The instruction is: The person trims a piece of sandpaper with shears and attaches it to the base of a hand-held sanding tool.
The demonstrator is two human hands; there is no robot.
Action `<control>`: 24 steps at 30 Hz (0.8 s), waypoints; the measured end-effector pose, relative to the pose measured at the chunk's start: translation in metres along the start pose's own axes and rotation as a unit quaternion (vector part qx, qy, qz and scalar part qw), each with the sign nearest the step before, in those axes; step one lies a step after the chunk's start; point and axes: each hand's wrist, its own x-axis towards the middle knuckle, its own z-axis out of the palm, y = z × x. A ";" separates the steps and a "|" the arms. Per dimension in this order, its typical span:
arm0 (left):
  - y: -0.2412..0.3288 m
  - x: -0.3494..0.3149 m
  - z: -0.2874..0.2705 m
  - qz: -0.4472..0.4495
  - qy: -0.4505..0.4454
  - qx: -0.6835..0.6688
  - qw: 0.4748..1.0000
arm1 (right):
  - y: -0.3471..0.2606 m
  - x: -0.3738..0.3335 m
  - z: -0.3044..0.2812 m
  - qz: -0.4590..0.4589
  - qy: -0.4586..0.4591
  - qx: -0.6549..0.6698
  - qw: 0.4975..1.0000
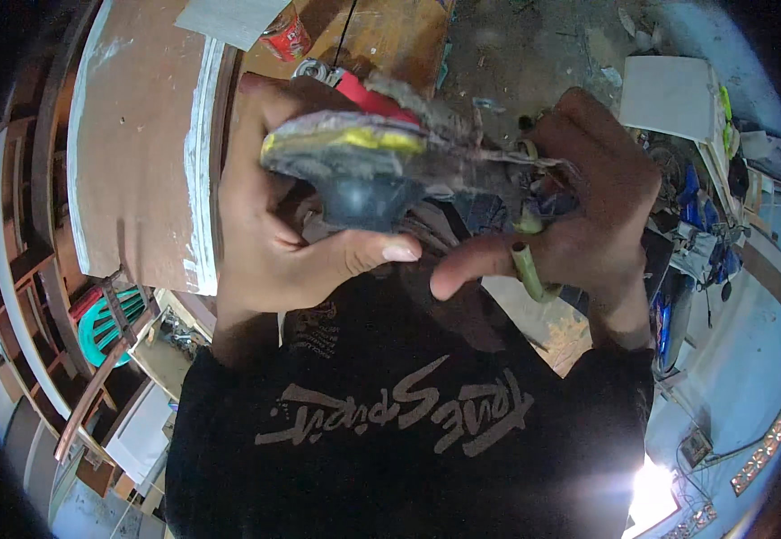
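Close in front of my chest, my left hand (269, 207) is wrapped round a worn, dirty tool-like object (368, 193). It has a dark rounded part, a yellow stripe and a red section on its far side; its kind is unclear. My right hand (601, 184) is curled at the object's right end, among thin wire-like strands (534, 160). A curved greenish tube-like piece (532, 274) lies against its fingers. Both thumbs point inward, below the object, with a gap between them. What the right fingers grip is partly hidden and blurred.
A brown wooden panel (143, 144) with whitish edges stands at the left. Beyond my hands are a wooden surface (399, 40) and a red can (284, 38). To the right are a white board (669, 94) and piled clutter; a green plastic chair (107, 325) sits at the lower left.
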 end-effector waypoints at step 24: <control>0.012 -0.003 -0.004 -0.031 -0.022 0.089 0.995 | 0.006 0.006 0.015 0.021 -0.021 0.055 0.998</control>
